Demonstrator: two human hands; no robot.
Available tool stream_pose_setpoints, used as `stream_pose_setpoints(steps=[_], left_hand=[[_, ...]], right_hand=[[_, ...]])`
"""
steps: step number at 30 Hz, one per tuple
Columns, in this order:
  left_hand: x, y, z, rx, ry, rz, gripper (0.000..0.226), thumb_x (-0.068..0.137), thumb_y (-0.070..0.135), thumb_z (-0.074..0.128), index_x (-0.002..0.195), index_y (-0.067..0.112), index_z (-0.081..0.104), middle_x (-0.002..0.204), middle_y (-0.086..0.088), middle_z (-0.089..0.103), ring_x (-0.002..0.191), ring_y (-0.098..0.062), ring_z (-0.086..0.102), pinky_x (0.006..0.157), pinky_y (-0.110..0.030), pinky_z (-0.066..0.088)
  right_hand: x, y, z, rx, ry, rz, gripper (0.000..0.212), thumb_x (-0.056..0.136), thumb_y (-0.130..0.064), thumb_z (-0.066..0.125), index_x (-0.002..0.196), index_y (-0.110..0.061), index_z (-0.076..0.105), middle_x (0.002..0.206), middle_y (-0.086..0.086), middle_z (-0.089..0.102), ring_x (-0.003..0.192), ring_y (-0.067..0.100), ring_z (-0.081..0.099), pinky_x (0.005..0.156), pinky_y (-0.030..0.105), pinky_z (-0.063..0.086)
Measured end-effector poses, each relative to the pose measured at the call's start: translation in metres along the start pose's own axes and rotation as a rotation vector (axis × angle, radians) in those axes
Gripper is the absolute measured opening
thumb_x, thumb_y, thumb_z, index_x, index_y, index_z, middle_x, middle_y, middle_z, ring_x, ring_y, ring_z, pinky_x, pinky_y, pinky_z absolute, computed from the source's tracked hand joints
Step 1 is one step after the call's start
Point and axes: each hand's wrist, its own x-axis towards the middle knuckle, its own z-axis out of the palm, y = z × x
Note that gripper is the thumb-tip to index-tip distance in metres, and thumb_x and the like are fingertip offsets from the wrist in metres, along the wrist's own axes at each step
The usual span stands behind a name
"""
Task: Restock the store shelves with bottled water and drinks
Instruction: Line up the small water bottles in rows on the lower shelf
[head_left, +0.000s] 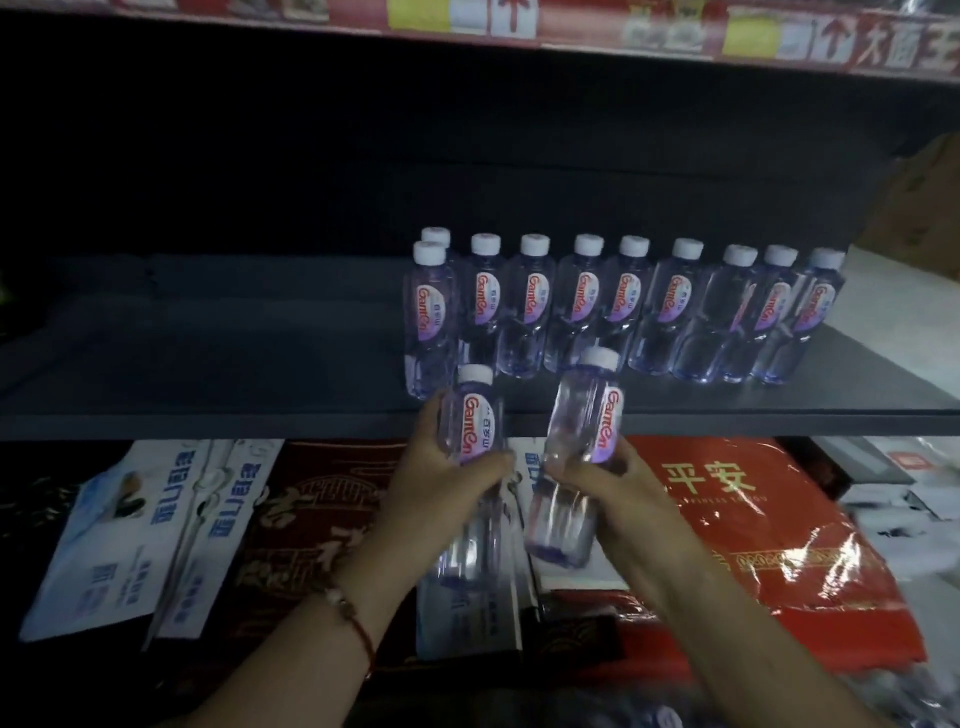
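My left hand (439, 480) grips a clear water bottle (471, 415) with a white cap and a red-lettered label, held upright just in front of the grey shelf edge (208, 423). My right hand (618, 493) holds a second water bottle (582, 431) of the same kind, tilted slightly right. Both bottles sit at the height of the shelf's front lip. On the shelf behind them stands a row of several identical bottles (587, 306), from the middle to the right; at its left end one bottle stands in front of another.
The left half of the grey shelf (208, 338) is dark. Below it lie blue-and-white packets (130, 519), dark red packaged goods (311, 519) and a bright red wrapped package (753, 545). A shelf with red price strips (519, 21) runs overhead. A cardboard box (914, 208) sits at right.
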Motion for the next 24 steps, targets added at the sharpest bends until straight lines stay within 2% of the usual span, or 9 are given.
stream_pose_setpoints(steps=[2,3,7,9,13,16,18,22,24], left_hand=[[-0.001,0.004,-0.004,0.047,0.049,0.062,0.045,0.081,0.009,0.076,0.111,0.036,0.056,0.079,0.022,0.071,0.067,0.005,0.068,0.053,-0.009,0.048],[-0.001,0.007,-0.006,0.034,0.064,0.068,0.041,0.082,0.009,0.076,0.109,0.033,0.057,0.080,0.019,0.072,0.067,0.005,0.067,0.052,-0.008,0.047],[0.005,0.012,-0.017,-0.039,0.138,0.092,0.040,0.080,0.010,0.076,0.113,0.026,0.059,0.089,0.001,0.071,0.067,-0.002,0.068,0.053,-0.014,0.051],[0.009,0.012,-0.022,-0.012,0.168,0.121,0.043,0.079,0.011,0.077,0.114,0.029,0.058,0.086,0.007,0.071,0.069,-0.002,0.068,0.057,-0.021,0.054],[0.016,0.006,-0.032,0.023,0.190,0.159,0.043,0.080,0.012,0.075,0.114,0.031,0.057,0.082,0.016,0.068,0.070,-0.001,0.066,0.063,-0.027,0.057],[0.022,0.004,-0.037,-0.003,0.210,0.175,0.044,0.082,0.011,0.075,0.117,0.030,0.057,0.084,0.016,0.069,0.071,0.002,0.066,0.061,-0.022,0.055],[0.025,0.004,-0.039,-0.020,0.213,0.176,0.046,0.083,0.011,0.075,0.121,0.031,0.056,0.087,0.017,0.069,0.074,0.003,0.066,0.059,-0.017,0.053],[0.030,0.002,-0.041,-0.017,0.207,0.167,0.050,0.084,0.013,0.076,0.125,0.032,0.055,0.090,0.017,0.070,0.077,0.005,0.066,0.057,-0.012,0.050],[0.032,0.001,-0.041,-0.010,0.207,0.168,0.048,0.083,0.012,0.076,0.123,0.031,0.056,0.090,0.019,0.069,0.077,0.006,0.066,0.059,-0.011,0.049]], right_hand=[[0.012,-0.008,0.008,-0.123,-0.035,-0.072,0.043,0.078,0.001,0.076,0.115,-0.017,0.066,0.106,0.010,0.073,0.097,0.029,0.071,0.071,0.028,0.059],[0.019,-0.014,0.014,-0.181,-0.051,-0.101,0.042,0.078,0.002,0.076,0.115,-0.017,0.066,0.105,0.008,0.074,0.096,0.024,0.072,0.071,0.025,0.058],[0.058,-0.038,0.037,-0.358,-0.059,-0.197,0.042,0.076,-0.006,0.082,0.113,-0.016,0.065,0.101,0.002,0.075,0.093,0.018,0.073,0.077,0.029,0.058],[0.079,-0.044,0.047,-0.426,-0.042,-0.237,0.041,0.076,-0.009,0.083,0.112,-0.018,0.065,0.100,-0.001,0.075,0.092,0.015,0.072,0.077,0.027,0.057],[0.109,-0.051,0.065,-0.530,-0.005,-0.288,0.035,0.079,-0.006,0.080,0.109,-0.013,0.063,0.092,-0.006,0.071,0.080,0.004,0.067,0.063,0.012,0.052],[0.129,-0.041,0.068,-0.555,-0.002,-0.296,0.040,0.080,-0.010,0.080,0.116,-0.013,0.063,0.100,-0.002,0.073,0.092,0.011,0.070,0.084,0.027,0.059],[0.136,-0.033,0.070,-0.544,0.032,-0.328,0.041,0.080,-0.016,0.081,0.117,-0.016,0.063,0.103,-0.003,0.073,0.095,0.011,0.070,0.087,0.031,0.058],[0.133,-0.022,0.075,-0.600,0.117,-0.401,0.040,0.081,-0.022,0.082,0.111,-0.020,0.056,0.094,-0.015,0.063,0.082,-0.006,0.059,0.067,0.010,0.046],[0.132,-0.011,0.071,-0.621,0.084,-0.414,0.042,0.081,-0.015,0.082,0.113,-0.023,0.056,0.099,-0.017,0.063,0.084,-0.013,0.059,0.071,0.006,0.047]])
